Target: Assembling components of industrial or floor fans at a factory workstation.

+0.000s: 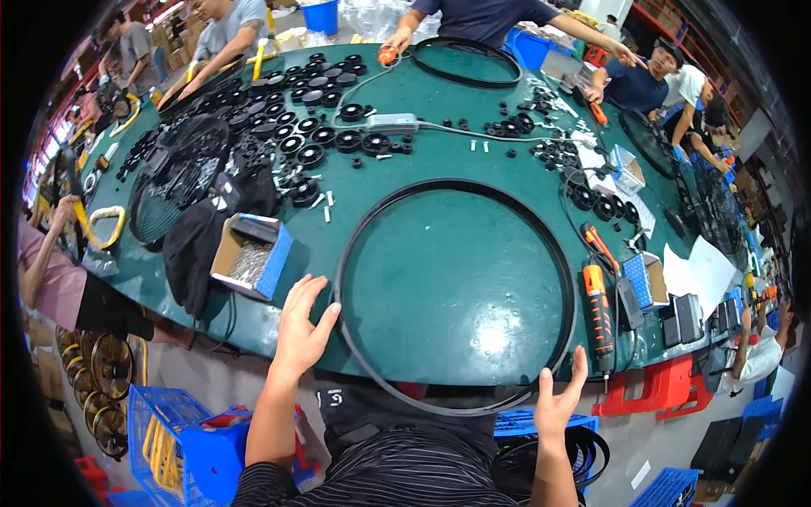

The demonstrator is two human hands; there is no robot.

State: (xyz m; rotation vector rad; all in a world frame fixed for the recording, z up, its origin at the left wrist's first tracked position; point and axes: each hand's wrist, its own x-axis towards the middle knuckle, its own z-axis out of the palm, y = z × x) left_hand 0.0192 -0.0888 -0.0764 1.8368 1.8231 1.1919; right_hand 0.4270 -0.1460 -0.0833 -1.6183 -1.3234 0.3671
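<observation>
Big black hoop (460,183), front and centre

So it's on the green surface (365,179), near side poking past the edge. Left hand (302,325) is spread by the left rim, right hand (557,406) spread at the lower right; can't tell if either's touching. Orange power screwdriver (597,308) lies off to the right.
</observation>
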